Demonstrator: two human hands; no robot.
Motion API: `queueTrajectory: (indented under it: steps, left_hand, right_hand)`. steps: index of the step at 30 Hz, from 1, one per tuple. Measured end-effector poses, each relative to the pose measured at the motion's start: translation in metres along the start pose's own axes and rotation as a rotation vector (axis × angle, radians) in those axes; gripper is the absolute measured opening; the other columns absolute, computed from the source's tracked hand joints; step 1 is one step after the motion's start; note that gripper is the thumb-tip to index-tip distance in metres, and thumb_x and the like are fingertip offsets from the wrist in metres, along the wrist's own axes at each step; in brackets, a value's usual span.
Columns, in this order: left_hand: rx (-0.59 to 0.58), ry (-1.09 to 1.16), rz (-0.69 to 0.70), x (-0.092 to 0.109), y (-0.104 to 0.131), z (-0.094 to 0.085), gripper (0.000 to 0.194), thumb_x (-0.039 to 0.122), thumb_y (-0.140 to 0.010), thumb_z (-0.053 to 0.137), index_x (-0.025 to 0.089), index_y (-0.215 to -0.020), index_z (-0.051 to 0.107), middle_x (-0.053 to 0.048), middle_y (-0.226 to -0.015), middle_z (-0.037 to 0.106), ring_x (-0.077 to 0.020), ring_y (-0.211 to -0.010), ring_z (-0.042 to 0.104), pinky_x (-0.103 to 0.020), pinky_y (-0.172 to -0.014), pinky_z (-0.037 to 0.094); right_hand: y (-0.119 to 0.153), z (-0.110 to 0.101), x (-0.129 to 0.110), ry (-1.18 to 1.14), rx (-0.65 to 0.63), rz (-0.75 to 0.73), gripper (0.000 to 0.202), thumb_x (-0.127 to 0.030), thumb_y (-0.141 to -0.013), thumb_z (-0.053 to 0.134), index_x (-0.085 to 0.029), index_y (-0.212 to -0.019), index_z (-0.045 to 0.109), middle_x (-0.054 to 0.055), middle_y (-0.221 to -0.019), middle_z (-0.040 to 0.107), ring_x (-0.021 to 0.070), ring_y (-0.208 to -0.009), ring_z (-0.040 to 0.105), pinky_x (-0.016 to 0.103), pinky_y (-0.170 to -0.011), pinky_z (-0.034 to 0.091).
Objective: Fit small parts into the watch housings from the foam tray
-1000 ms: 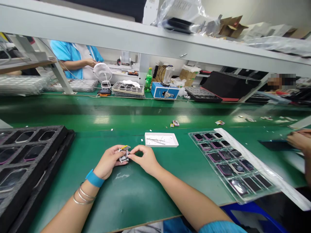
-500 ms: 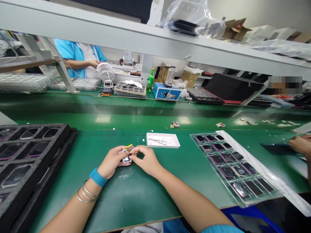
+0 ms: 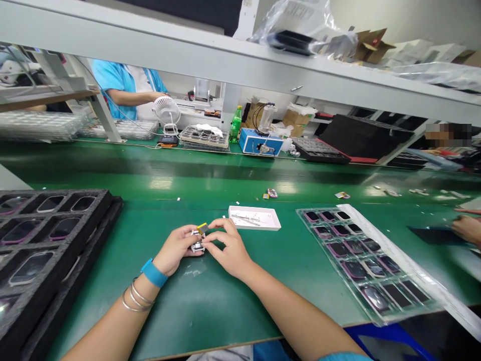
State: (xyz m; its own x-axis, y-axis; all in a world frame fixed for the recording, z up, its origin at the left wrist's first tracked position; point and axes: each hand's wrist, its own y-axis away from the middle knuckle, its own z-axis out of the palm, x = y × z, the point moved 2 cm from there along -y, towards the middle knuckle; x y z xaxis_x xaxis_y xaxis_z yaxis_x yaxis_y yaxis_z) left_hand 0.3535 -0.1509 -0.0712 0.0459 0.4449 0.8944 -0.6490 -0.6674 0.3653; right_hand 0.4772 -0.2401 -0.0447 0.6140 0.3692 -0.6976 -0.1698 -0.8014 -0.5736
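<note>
A small open watch case (image 3: 197, 245), white and silver with inner parts showing, is in my left hand (image 3: 176, 250), thumb and fingers closed round it. At its top edge a small battery (image 3: 203, 228) with yellow tape stands up at a tilt. My right hand (image 3: 233, 250) is at the right side of the case. Its thumb and a finger pinch together at the case's edge; whatever is between them is too small to make out. Another right finger extends close to the battery; touching or apart, I cannot tell.
Just beyond my hands lies a white box lid (image 3: 255, 219) holding thin strips. A black foam tray (image 3: 101, 210) of watch faces is at left, a clear plastic tray (image 3: 353, 286) of them at right. Small parts (image 3: 271, 193) lie farther back. A co-worker's hand (image 3: 468, 228) shows at far right.
My right hand's upper finger has lifted and straightened away from the battery, and its fingers are more spread. The watch case stays in my left hand. The view has shifted slightly.
</note>
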Motion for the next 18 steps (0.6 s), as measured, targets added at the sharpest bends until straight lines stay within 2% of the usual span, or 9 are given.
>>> queueTrajectory:
  steps: [2, 4, 7, 9, 12, 14, 18]
  left_hand:
    - [0.000, 0.001, -0.002, 0.001, 0.001, 0.001, 0.031, 0.024, -0.063, 0.073, 0.012, -0.089, 0.061, -0.004, -0.071, 0.063, -0.0125, -0.060, 0.059, -0.024, -0.056, 0.055]
    - [-0.002, -0.001, -0.007, 0.001, 0.001, 0.001, 0.032, 0.025, -0.062, 0.073, 0.012, -0.090, 0.062, -0.004, -0.071, 0.063, -0.0120, -0.059, 0.058, -0.023, -0.055, 0.055]
    - [-0.004, -0.010, -0.015, 0.001, 0.001, 0.001, 0.035, 0.027, -0.062, 0.074, 0.012, -0.090, 0.061, -0.004, -0.071, 0.062, -0.0121, -0.060, 0.058, -0.023, -0.054, 0.054]
    - [-0.011, -0.015, -0.019, 0.001, 0.001, 0.001, 0.035, 0.029, -0.062, 0.074, 0.012, -0.089, 0.061, -0.005, -0.073, 0.063, -0.0124, -0.062, 0.059, -0.023, -0.055, 0.054]
    - [-0.031, -0.018, -0.022, 0.001, 0.001, 0.001, 0.034, 0.030, -0.063, 0.074, 0.012, -0.089, 0.060, -0.005, -0.076, 0.063, -0.0123, -0.064, 0.059, -0.023, -0.056, 0.054]
    - [-0.039, -0.020, -0.021, 0.001, 0.002, 0.001, 0.034, 0.029, -0.064, 0.073, 0.012, -0.089, 0.059, -0.005, -0.077, 0.063, -0.0123, -0.064, 0.059, -0.023, -0.056, 0.054]
    - [-0.035, -0.031, -0.024, 0.001, 0.001, 0.002, 0.033, 0.029, -0.065, 0.073, 0.012, -0.089, 0.058, -0.004, -0.075, 0.062, -0.0120, -0.064, 0.058, -0.023, -0.056, 0.054]
  right_hand:
    - [0.000, 0.000, -0.001, 0.020, -0.003, -0.019, 0.007, -0.014, -0.078, 0.063, -0.019, -0.076, 0.067, 0.005, -0.094, 0.061, 0.0171, -0.094, 0.054, 0.033, -0.087, 0.041]
    - [0.000, 0.002, 0.001, 0.000, -0.041, -0.004, 0.008, -0.014, -0.080, 0.062, -0.020, -0.077, 0.066, 0.001, -0.084, 0.064, 0.0144, -0.082, 0.058, 0.033, -0.089, 0.039]
    - [0.000, 0.004, 0.008, -0.037, -0.071, 0.101, 0.006, -0.015, -0.078, 0.065, -0.021, -0.076, 0.065, -0.003, -0.076, 0.067, 0.0129, -0.072, 0.060, 0.033, -0.090, 0.038]
    - [0.000, 0.005, 0.012, -0.070, -0.076, 0.185, 0.007, -0.015, -0.075, 0.067, -0.021, -0.078, 0.065, -0.002, -0.077, 0.067, 0.0133, -0.072, 0.061, 0.033, -0.088, 0.040]
    - [0.000, 0.005, 0.015, -0.146, -0.098, 0.271, 0.020, -0.014, -0.072, 0.068, -0.020, -0.089, 0.061, -0.002, -0.077, 0.067, 0.0134, -0.071, 0.062, 0.031, -0.085, 0.043]
    - [0.001, 0.005, 0.015, -0.173, -0.115, 0.296, 0.026, -0.013, -0.072, 0.067, -0.020, -0.095, 0.058, -0.002, -0.077, 0.067, 0.0135, -0.071, 0.062, 0.031, -0.084, 0.043]
    - [0.001, 0.006, 0.015, -0.150, -0.124, 0.293, 0.025, -0.012, -0.072, 0.067, -0.020, -0.092, 0.055, -0.002, -0.078, 0.067, 0.0142, -0.075, 0.062, 0.032, -0.085, 0.043]
